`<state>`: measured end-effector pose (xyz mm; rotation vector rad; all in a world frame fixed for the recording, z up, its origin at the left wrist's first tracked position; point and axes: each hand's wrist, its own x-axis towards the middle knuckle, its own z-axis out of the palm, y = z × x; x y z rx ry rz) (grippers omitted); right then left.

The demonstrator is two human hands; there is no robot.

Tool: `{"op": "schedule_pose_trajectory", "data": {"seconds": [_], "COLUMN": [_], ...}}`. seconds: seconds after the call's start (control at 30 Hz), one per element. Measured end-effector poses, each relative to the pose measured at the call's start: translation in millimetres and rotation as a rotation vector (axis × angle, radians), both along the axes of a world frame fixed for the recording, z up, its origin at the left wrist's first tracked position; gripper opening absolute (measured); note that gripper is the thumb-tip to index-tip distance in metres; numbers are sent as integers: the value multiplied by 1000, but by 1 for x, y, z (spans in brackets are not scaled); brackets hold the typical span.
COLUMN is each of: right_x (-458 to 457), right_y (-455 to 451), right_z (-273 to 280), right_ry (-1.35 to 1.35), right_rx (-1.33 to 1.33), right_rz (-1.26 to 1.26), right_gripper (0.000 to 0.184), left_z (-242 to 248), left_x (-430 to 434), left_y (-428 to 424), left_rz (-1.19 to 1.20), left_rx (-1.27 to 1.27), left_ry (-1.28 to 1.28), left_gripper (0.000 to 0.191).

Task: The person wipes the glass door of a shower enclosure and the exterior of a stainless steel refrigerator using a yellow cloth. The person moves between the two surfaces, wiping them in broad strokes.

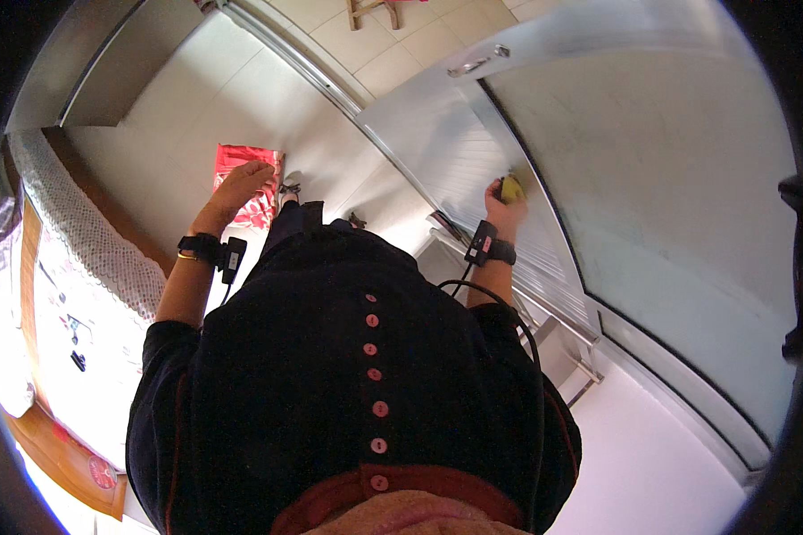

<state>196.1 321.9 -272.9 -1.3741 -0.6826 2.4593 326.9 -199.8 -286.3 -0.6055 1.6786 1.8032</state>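
My right hand is closed around a small yellow-green object, perhaps a cloth or sponge, with something dark at its edge. It is close to the ribbed lower panel of a metal-framed door with a large frosted glass pane; whether it touches the panel I cannot tell. My left hand is in the air above a red and white patterned mat or cloth on the floor, its fingers loosely bent; nothing is visible in it. Each wrist wears a black strap with a small device.
The door's handle sits near its top edge. A metal track crosses the tiled floor. Beside my right arm stands a metal rack. To the left are a lace-edged cover and wooden furniture. A wooden stool's legs show beyond the track.
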Motion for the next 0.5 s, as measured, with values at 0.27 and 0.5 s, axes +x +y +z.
{"op": "schedule_pose_trajectory", "data": {"seconds": [0.27,0.5], "right_x": [-69,-114], "right_y": [-103,-163], "right_z": [-56,-94], "right_ry": [64,-70], "right_rx": [-358,-355], "right_rz": [335,675], "right_gripper": [26,20], "left_z": [-8,2], "left_x": [25,38], "left_y": [-57,-63], "left_rz": [201,269], "left_rx": [-31,-33], "left_ry": [-75,-69], "left_gripper": [39,39]}}
